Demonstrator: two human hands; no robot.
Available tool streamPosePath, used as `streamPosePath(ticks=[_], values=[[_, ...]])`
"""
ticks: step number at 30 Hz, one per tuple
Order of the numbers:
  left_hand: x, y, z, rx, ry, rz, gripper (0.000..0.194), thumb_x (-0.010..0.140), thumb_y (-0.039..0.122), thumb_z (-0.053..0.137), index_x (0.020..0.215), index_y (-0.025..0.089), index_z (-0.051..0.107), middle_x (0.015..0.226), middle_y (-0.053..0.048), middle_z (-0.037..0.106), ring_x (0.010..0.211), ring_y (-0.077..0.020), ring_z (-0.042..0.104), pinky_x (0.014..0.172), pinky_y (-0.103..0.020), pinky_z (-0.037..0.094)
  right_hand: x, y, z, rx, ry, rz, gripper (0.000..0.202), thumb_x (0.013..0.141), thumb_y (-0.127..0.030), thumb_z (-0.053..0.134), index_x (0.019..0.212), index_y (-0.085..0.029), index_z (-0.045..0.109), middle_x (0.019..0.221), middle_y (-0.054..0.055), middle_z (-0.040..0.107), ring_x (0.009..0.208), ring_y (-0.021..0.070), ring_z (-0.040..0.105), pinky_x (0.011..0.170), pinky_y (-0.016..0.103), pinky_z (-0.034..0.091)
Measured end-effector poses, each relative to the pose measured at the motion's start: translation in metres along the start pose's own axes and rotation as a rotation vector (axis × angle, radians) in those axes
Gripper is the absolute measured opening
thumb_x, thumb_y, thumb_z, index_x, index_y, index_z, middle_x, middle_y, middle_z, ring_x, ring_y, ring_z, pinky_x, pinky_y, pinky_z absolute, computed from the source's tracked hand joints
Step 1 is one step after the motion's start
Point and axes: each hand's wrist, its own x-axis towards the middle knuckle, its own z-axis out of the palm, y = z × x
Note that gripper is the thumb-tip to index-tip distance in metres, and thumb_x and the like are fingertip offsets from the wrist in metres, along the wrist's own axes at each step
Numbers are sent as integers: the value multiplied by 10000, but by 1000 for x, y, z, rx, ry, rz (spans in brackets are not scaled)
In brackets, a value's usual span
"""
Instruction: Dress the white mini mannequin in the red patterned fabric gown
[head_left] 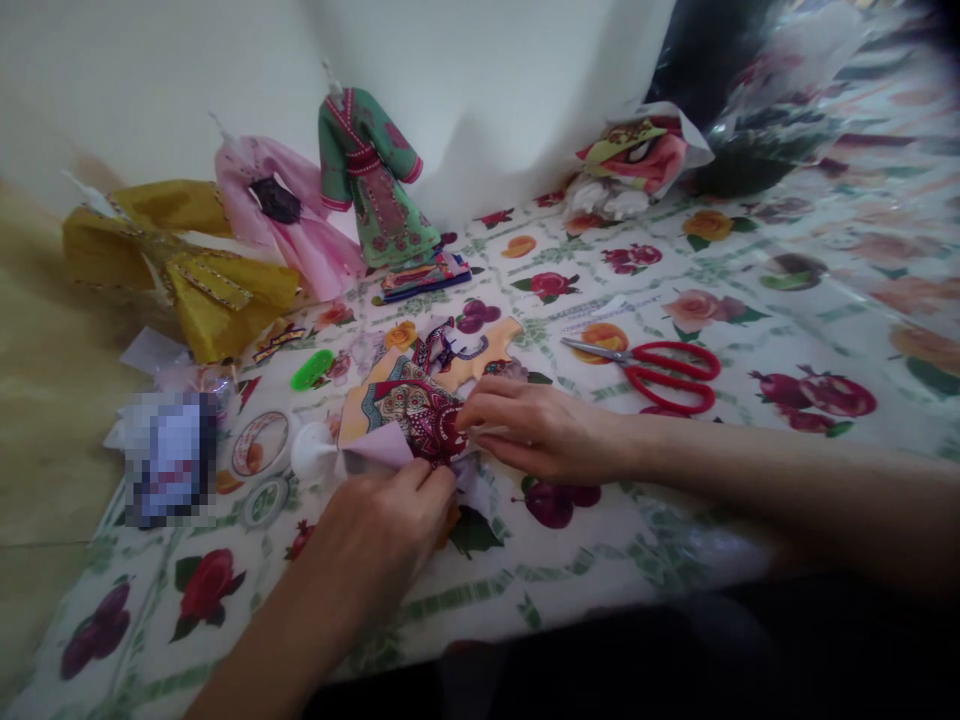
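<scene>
A small piece of patterned fabric point(411, 408), dark red with paisley-like figures, lies on a peach-coloured cut-out point(499, 343) on the table. At its near edge my left hand point(401, 515) is closed, thumb and fingers pinching the cloth. My right hand point(536, 428) comes in from the right, its fingers pressed together on the fabric's right edge. Between the hands a pale pink paper flap point(379, 447) is folded up at the near left. Past my right hand lie scissors with red handles point(671, 372), their blades pointing left.
Three doll-sized garments stand at the back left: a mustard one point(225, 290), a pink one point(292, 235) and a green robe point(367, 170). Tape rolls point(260, 445) and a green oval piece point(312, 370) lie left. A bundle point(637, 155) sits at the back on the floral tablecloth point(525, 585).
</scene>
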Motion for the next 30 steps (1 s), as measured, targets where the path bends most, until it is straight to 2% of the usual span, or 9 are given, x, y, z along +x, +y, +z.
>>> streamPosePath(ticks=[5,8,10,12,15,18,21,24,30], values=[[3,1,3,-171,64,11,162,947,204,491,800,198,559,703,-2,620,569,-172,590,503,-310,374,0,2,-1,7,3,16,174,933,-114,481,1053,-118,608,984,93,552,888,180,548,810,316,465],[6,0,4,-261,103,-53,208,961,224,473,784,180,573,685,1,616,567,-152,579,526,-297,393,-1,4,0,-24,-40,13,162,935,-150,508,1055,-131,615,1007,93,560,893,181,549,823,318,458],[9,0,3,-343,103,-127,220,965,240,472,795,173,595,673,6,616,577,-141,582,545,-285,410,-2,6,1,-66,-71,4,189,934,-247,566,1077,-135,620,1027,97,566,917,197,545,848,340,450],[12,-1,2,-427,96,-190,234,964,251,480,786,172,609,645,17,607,563,-127,574,540,-269,409,-3,7,2,-106,-89,0,311,907,-385,630,1095,-137,625,1041,102,570,936,215,538,867,363,442],[14,1,1,-486,93,-229,259,962,267,489,755,173,614,604,28,591,522,-111,549,512,-253,394,-4,8,3,-130,-94,1,443,860,-512,666,1108,-147,626,1056,102,571,941,225,533,871,373,435],[12,3,3,-421,104,-216,250,965,280,490,792,172,634,657,8,626,575,-130,591,549,-262,432,-4,7,4,-146,-94,-1,329,898,-423,641,1082,-151,626,1051,101,573,927,219,532,863,371,431],[7,6,7,-260,152,-185,201,961,291,508,873,168,641,767,-27,670,671,-173,643,596,-294,470,-3,6,4,-169,-101,1,178,930,-291,585,1010,-140,636,1041,110,576,919,215,532,869,378,425],[5,7,9,-158,196,-163,153,947,298,542,942,174,631,853,-44,682,719,-193,659,590,-300,484,-3,6,4,-182,-105,-21,129,934,-234,550,950,-147,645,1070,113,583,927,214,527,879,386,417],[6,4,11,-319,110,-141,165,922,262,581,1065,188,616,965,-54,690,831,-213,678,700,-334,539,-4,7,3,-133,-92,-54,105,922,-177,550,888,-146,644,1087,109,583,945,204,531,886,368,423]])
